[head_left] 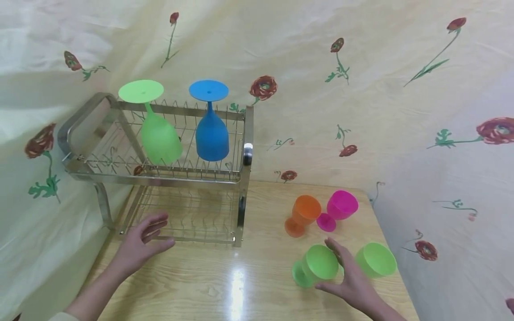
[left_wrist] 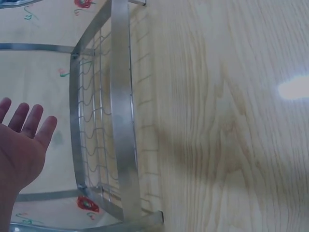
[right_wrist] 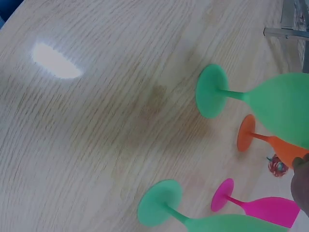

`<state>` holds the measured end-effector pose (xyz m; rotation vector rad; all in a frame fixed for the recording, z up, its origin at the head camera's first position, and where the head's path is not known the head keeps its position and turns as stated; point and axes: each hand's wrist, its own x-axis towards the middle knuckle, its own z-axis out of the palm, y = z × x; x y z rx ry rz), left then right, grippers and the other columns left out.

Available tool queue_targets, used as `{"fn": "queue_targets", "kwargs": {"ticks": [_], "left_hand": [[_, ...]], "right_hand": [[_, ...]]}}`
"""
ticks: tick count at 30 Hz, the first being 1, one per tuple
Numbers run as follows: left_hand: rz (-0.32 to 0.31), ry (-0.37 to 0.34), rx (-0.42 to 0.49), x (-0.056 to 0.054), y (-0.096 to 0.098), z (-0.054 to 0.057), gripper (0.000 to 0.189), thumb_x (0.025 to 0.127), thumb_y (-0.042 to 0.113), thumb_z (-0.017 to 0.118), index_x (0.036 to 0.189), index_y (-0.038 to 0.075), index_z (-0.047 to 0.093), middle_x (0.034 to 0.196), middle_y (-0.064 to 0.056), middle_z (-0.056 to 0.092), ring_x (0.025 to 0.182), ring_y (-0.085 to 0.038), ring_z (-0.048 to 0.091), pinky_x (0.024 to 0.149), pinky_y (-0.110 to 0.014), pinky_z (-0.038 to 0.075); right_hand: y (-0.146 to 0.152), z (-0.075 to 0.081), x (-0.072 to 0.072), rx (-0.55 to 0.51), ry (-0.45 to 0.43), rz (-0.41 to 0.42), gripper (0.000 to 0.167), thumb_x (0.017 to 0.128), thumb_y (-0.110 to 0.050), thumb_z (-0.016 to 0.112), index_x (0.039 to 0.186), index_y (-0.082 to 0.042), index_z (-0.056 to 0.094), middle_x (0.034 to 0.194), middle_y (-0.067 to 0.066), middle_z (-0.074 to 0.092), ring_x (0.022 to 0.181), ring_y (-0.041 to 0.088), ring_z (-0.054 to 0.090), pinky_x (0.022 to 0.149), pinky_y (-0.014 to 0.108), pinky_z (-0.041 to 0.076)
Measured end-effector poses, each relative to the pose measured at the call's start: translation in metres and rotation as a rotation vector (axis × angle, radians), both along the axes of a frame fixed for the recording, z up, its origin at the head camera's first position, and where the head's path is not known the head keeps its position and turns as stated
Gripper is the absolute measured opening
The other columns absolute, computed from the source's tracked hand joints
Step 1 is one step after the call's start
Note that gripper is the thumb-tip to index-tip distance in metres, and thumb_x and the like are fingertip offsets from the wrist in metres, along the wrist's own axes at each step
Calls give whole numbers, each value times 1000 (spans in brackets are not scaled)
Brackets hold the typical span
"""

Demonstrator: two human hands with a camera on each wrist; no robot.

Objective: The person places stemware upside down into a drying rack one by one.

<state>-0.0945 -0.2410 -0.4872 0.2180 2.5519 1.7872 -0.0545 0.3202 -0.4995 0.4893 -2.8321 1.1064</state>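
My right hand [head_left: 349, 281] is at a light green goblet [head_left: 321, 263] that stands on the table, its thumb and fingers spread apart beside the bowl. In the right wrist view only a fingertip [right_wrist: 301, 186] shows, close to that green goblet [right_wrist: 275, 106]. Left of it, my left hand [head_left: 140, 245] hovers with loosely bent fingers in front of the metal dish rack [head_left: 160, 180], holding nothing. An orange goblet [head_left: 306, 210] and a pink goblet [head_left: 342, 205] stand behind the right hand. Another light green goblet [head_left: 376, 260] is to its right.
On the rack's upper tier, a green goblet [head_left: 160, 138] and a blue goblet [head_left: 212, 138] sit upside down, the green one tilted. Flowered cloth [head_left: 305, 111] hangs behind and at both sides of the wooden table [head_left: 192, 281].
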Motion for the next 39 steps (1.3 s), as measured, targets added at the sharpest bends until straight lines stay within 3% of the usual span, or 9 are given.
{"fn": "queue_targets", "kwargs": {"ticks": [2,7,14,17,22,24,29,34,39], "left_hand": [[-6,17,-44,1,1,-3,69,93,14,85,151,-2,51,152,-22,56,135,-26,58,107,-9,44],[-25,1,-110,4,5,-8,73,92,23,87,152,2,52,152,-16,58,137,-40,56,107,-8,41],[-45,-12,-104,5,11,-7,74,91,26,88,152,5,52,153,-15,57,139,-41,55,108,-9,41],[-64,-13,-98,5,14,-6,73,90,26,89,151,5,54,151,-16,58,138,-41,56,111,-17,46],[-113,-29,-82,3,24,-4,74,88,27,91,149,5,57,148,-15,62,136,-42,59,114,-48,51],[-132,-31,-76,3,31,-2,76,85,28,93,149,6,57,147,-15,62,135,-42,60,113,-54,50],[-176,15,-88,3,52,2,77,80,33,96,145,9,62,144,-8,66,130,-34,63,113,-50,53],[-240,95,-152,2,77,9,71,81,40,95,142,19,66,140,0,67,127,-26,64,111,-45,56],[-296,194,-169,0,103,15,69,82,40,95,140,16,67,137,0,69,124,-25,66,106,-46,59]], "right_hand": [[-1,-2,-1,24,17,-21,116,69,-32,103,163,-9,40,154,13,57,142,-2,45,109,8,41],[-6,-2,-3,85,26,-78,106,67,-37,104,154,-5,51,143,10,65,127,26,62,96,41,64],[-13,7,-9,47,-20,-97,97,71,-35,102,151,-6,54,143,10,65,128,34,62,96,55,62],[-19,16,-12,-10,-40,-74,95,74,-32,101,152,-6,53,145,11,64,133,33,59,100,58,59],[-35,37,-20,-85,-77,-41,93,78,-28,99,155,-8,51,150,8,62,138,17,56,106,54,57],[-42,46,-24,-131,-91,-18,92,79,-25,98,156,-9,50,153,10,60,140,11,53,110,44,56],[-60,63,-33,-299,-109,71,88,82,-12,94,157,-9,48,155,14,56,139,3,51,112,16,44],[-77,76,-39,-414,-97,126,88,82,-1,91,158,-13,48,153,14,57,136,2,53,112,14,45],[-92,81,-39,-491,-90,165,89,81,7,88,158,-5,45,153,21,55,135,6,55,111,16,48]]}}
